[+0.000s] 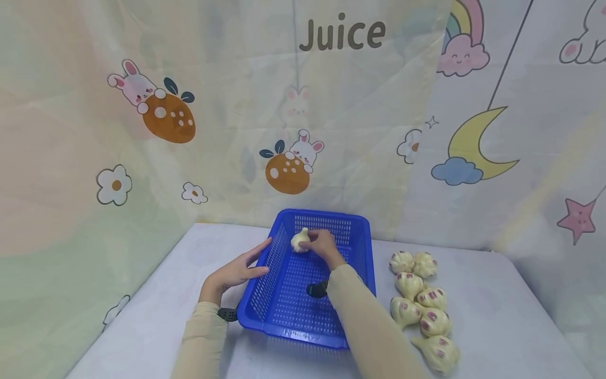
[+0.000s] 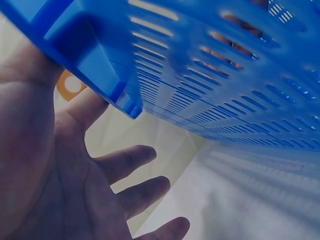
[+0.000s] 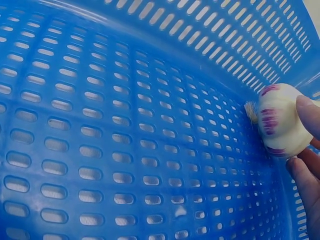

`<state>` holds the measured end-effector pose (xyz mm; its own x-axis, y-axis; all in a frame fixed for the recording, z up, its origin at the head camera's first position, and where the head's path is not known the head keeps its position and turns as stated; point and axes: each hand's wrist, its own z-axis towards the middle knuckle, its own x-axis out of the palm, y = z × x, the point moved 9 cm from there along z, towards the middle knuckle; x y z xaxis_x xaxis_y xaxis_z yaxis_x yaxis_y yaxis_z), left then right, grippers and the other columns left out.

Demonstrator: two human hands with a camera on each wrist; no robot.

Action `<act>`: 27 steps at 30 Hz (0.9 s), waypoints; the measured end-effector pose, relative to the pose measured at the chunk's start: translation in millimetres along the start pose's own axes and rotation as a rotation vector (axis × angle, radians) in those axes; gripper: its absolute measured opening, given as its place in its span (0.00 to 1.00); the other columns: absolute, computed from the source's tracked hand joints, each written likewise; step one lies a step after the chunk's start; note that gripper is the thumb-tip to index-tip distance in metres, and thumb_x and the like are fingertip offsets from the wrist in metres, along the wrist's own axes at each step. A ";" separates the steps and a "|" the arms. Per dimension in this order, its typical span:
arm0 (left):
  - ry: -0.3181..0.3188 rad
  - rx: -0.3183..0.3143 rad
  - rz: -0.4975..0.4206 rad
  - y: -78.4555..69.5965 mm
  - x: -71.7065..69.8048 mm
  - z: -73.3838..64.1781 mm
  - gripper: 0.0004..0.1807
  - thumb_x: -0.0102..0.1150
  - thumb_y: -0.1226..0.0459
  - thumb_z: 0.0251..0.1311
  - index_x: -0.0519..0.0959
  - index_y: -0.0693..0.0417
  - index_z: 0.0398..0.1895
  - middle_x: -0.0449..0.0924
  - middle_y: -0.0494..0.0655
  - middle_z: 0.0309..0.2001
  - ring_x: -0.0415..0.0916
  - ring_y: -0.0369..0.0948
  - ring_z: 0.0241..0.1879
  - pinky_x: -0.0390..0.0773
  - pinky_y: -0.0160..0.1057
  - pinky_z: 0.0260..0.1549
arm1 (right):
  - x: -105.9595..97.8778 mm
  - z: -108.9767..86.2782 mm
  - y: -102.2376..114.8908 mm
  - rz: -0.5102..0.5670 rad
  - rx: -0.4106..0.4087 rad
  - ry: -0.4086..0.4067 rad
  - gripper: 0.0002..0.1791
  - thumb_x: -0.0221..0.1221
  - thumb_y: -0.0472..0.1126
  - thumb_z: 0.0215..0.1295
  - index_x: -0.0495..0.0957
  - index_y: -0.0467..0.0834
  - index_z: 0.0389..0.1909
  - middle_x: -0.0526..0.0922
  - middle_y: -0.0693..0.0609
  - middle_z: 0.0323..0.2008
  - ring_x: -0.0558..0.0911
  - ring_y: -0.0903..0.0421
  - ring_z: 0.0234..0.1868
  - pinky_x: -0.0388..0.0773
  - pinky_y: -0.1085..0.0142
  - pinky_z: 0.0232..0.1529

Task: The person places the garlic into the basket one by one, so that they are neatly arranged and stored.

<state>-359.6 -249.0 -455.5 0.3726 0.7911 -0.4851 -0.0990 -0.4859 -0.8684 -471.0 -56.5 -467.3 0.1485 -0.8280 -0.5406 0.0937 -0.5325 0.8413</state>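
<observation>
A blue plastic basket point(image 1: 303, 332) with slotted walls stands on the white table. Inside it, near the far left corner, my right hand point(image 1: 324, 246) pinches a garlic bulb point(image 1: 299, 241) between thumb and fingers. The right wrist view shows that bulb point(image 3: 282, 120) with purple streaks and its root tuft close to the basket wall. My left hand point(image 1: 241, 268) lies along the basket's left side, thumb and fingertips at the rim. Seen in the left wrist view, the left hand point(image 2: 75, 155) has its fingers spread and fairly straight beneath the rim.
Several garlic bulbs point(image 1: 421, 300) lie in a loose column on the table point(image 1: 497, 316), right of the basket. Behind the table hangs a printed cloth point(image 1: 236, 105) with cartoon rabbits and the word Juice. Black wrist straps point(image 1: 228, 315) show near both wrists.
</observation>
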 end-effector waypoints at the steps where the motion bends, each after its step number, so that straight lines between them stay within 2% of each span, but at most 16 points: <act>1: 0.000 -0.003 -0.001 0.6 0.3 0.1 0.43 0.57 0.54 0.62 0.45 0.28 0.75 0.39 0.46 0.77 0.34 0.55 0.76 0.46 0.67 0.67 | -0.3 -0.6 0.6 -0.004 -0.002 -0.002 0.29 0.68 0.46 0.54 0.77 0.37 0.56 0.81 0.41 0.53 0.79 0.44 0.55 0.73 0.52 0.59; 7: -0.002 -0.003 0.011 3.0 0.8 -0.4 0.42 0.56 0.55 0.63 0.44 0.28 0.75 0.39 0.45 0.77 0.34 0.54 0.76 0.45 0.66 0.67 | -2.9 -4.0 1.9 0.000 0.015 -0.023 0.31 0.68 0.48 0.54 0.76 0.37 0.57 0.80 0.41 0.54 0.78 0.43 0.57 0.72 0.51 0.60; 14: -0.004 0.012 0.023 -0.3 1.0 -2.4 0.42 0.56 0.55 0.63 0.45 0.30 0.75 0.39 0.47 0.77 0.35 0.55 0.76 0.49 0.65 0.67 | -14.0 -6.6 12.2 -0.045 -0.002 -0.107 0.36 0.67 0.51 0.54 0.72 0.34 0.60 0.77 0.39 0.58 0.75 0.42 0.60 0.72 0.52 0.61; 18: 0.000 0.021 0.018 -1.6 3.1 -2.6 0.41 0.56 0.56 0.63 0.46 0.31 0.75 0.40 0.48 0.77 0.35 0.55 0.75 0.49 0.65 0.67 | -24.8 -11.5 14.2 -0.049 0.025 -0.149 0.36 0.66 0.52 0.55 0.72 0.35 0.61 0.77 0.39 0.58 0.73 0.41 0.61 0.70 0.52 0.62; 21: 0.007 0.027 0.017 -0.2 4.3 -1.6 0.41 0.56 0.56 0.63 0.46 0.30 0.75 0.39 0.47 0.77 0.35 0.55 0.76 0.48 0.65 0.67 | -33.0 -14.9 15.8 -0.029 0.034 -0.146 0.37 0.66 0.52 0.56 0.70 0.36 0.62 0.75 0.40 0.60 0.71 0.42 0.63 0.70 0.52 0.63; 27: 0.005 0.025 0.030 2.9 -1.2 0.3 0.41 0.56 0.55 0.63 0.45 0.27 0.74 0.39 0.46 0.77 0.34 0.54 0.76 0.46 0.66 0.67 | -51.3 -17.2 33.5 -0.022 0.001 -0.075 0.36 0.66 0.54 0.55 0.70 0.43 0.63 0.74 0.41 0.61 0.73 0.44 0.63 0.69 0.49 0.63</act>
<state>-360.6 -251.2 -457.4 0.3741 0.7744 -0.5103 -0.1330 -0.4998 -0.8559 -458.5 -28.8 -411.4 0.0725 -0.8270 -0.5575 0.0954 -0.5507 0.8292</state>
